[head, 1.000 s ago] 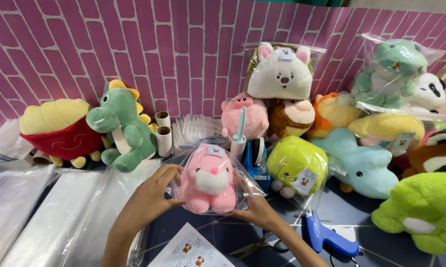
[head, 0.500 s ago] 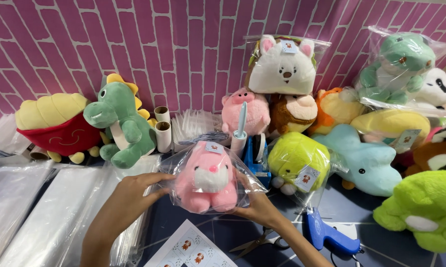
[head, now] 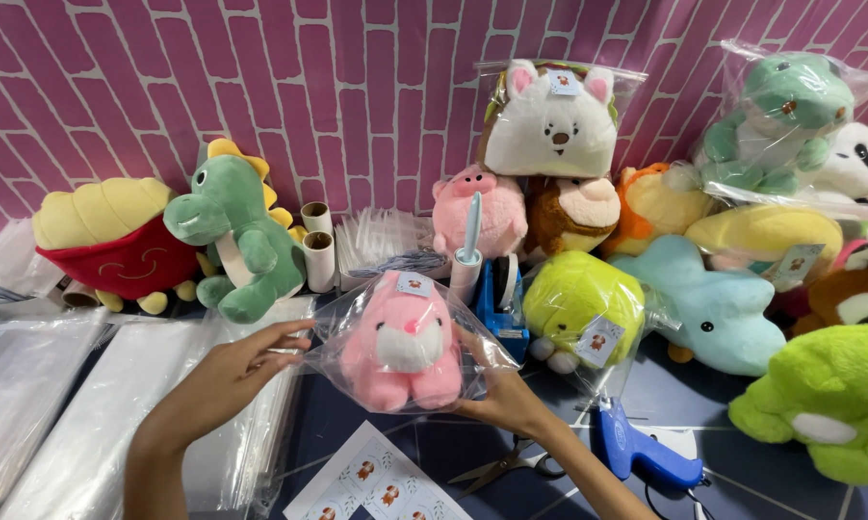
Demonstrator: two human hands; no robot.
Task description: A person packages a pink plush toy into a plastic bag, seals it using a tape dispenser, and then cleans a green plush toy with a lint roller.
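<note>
In the head view, the left hand (head: 230, 371) had slipped back off the bag since half a second before: earlier its fingers cupped the left side of the clear plastic bag (head: 357, 337), and now only the fingertips touched the bag's left corner, the hand half open and gripping nothing firmly. The right hand (head: 504, 393) had kept its place under and behind the bag's right side, fingers curled around the plastic and carrying the weight. Inside the bag sat the pink plush toy (head: 403, 345), upright and facing the camera, held just above the dark blue table (head: 703, 385); it had shifted a little toward the right hand. That read as the toy being fully seated in its bag, with the left hand's bracing no longer needed. Close around it stood a blue tape dispenser (head: 499, 306) and a white tube (head: 467, 252) just behind, a lime green plush (head: 578, 299) in its own bag to the right, and scissors (head: 503, 467) and a blue tagging gun (head: 641, 453) near the right wrist. A sticker sheet (head: 371, 486) lay below the bag, stacked clear bags (head: 87, 404) to the left under the left forearm, and a green dinosaur plush (head: 236, 241) and two cardboard tubes (head: 318, 246) stood against the pink brick wall (head: 116, 87). The crowded tools behind left little room to set the bag down.
</note>
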